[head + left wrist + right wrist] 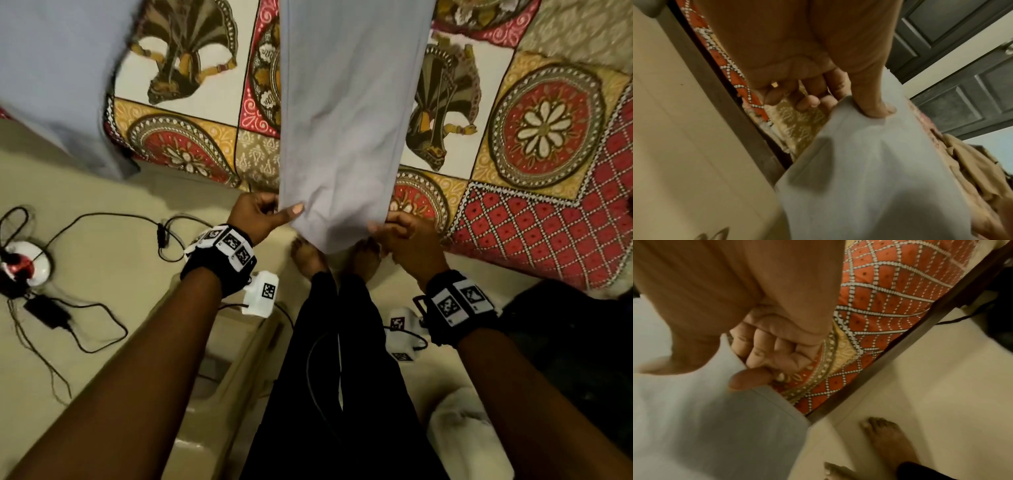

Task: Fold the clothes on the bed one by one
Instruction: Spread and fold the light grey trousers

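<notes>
We hold the grey garment [346, 113] at centre frame.
Our left hand [255, 214] and right hand [406, 236] pinch its lower corners.

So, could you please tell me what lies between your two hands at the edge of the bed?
Only the grey garment's near end: the left hand and right hand each pinch one corner, as the head view shows.
</notes>
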The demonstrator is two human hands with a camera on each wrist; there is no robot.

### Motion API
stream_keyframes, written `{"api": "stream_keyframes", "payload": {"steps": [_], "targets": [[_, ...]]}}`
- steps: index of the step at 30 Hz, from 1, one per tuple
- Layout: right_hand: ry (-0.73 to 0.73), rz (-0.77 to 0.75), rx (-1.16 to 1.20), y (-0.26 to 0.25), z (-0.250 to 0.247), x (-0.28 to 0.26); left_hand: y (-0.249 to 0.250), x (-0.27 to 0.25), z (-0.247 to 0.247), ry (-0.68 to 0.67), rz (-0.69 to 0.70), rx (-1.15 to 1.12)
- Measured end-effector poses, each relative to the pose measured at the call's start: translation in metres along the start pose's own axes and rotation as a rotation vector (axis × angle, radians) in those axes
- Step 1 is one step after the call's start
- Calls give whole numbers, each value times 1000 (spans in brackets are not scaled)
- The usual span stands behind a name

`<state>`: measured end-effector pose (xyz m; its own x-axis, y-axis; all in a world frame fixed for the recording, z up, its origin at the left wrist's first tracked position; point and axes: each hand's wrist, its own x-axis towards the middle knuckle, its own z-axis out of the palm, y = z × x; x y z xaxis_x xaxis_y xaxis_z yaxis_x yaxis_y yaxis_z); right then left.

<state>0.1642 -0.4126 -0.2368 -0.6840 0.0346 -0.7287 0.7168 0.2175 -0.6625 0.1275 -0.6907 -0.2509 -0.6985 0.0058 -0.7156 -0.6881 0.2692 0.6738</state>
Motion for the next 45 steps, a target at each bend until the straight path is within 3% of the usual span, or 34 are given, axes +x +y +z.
{"api": "stream_keyframes", "payload": {"steps": [8, 13, 18, 21, 23, 26, 30, 34, 39, 45], "targets": [[-24, 22, 124, 32, 14, -21, -30, -16, 7, -137, -190, -144], [-13, 16, 181, 35, 25, -18, -55, -41, 14, -268, -285, -80], [-74, 140, 210, 66, 30, -26, -87, -61, 18, -223, -354, -58], [-139, 214, 202, 88, 32, -39, -95, -71, 26, -223, -329, -69], [-142, 239, 205, 97, 32, -45, -96, -71, 31, -143, -272, -58], [-97, 202, 116, 101, 32, -50, -103, -68, 39, -80, -241, -48], [-113, 181, 26, 102, 34, -42, -90, -57, 42, -134, -235, -51], [-161, 158, -1, 89, 36, -41, -55, -34, 36, -84, -223, -300], [-26, 154, 306, 69, 44, -25, -57, -31, 35, 48, -221, -353], [50, 125, 188, 71, 50, -6, -74, -27, 33, 40, -234, -365]]}}
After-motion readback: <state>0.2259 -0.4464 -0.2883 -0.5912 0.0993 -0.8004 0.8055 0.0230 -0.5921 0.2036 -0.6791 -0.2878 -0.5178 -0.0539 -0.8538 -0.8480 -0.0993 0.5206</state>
